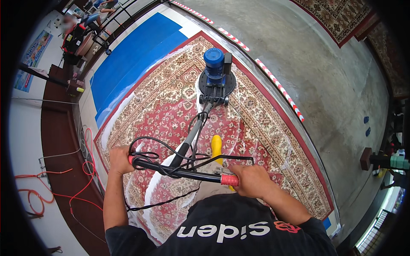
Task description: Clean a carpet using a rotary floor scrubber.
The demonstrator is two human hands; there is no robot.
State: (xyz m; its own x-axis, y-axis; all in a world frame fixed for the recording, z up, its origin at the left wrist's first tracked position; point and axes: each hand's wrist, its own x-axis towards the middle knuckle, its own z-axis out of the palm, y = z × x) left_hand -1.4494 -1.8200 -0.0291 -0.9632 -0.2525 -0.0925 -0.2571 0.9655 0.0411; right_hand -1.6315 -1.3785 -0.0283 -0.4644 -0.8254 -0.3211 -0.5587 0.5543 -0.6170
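Both ends of the handlebar [189,173] of a floor scrubbing machine are gripped. My left hand [120,160] is closed around the left red grip, beside loops of black power cable [149,156]. Around the right red grip [230,180] is my right hand [253,180], close to a thin black lever. From the bar a grey pole [195,128] runs forward to the blue motor [214,64], which sits on a round black scrubbing head [233,84]. Underneath lies a wet red and beige floral rug [166,118], with white foam [155,187] streaked over it.
Blue flooring [137,48] borders the rug on the left. Red-white striped tape [278,88] marks the raised edge on the right. Orange hoses [91,166] hang at the left wall. A yellow boot [217,145] stands on the rug. Another person [93,19] is at upper left.
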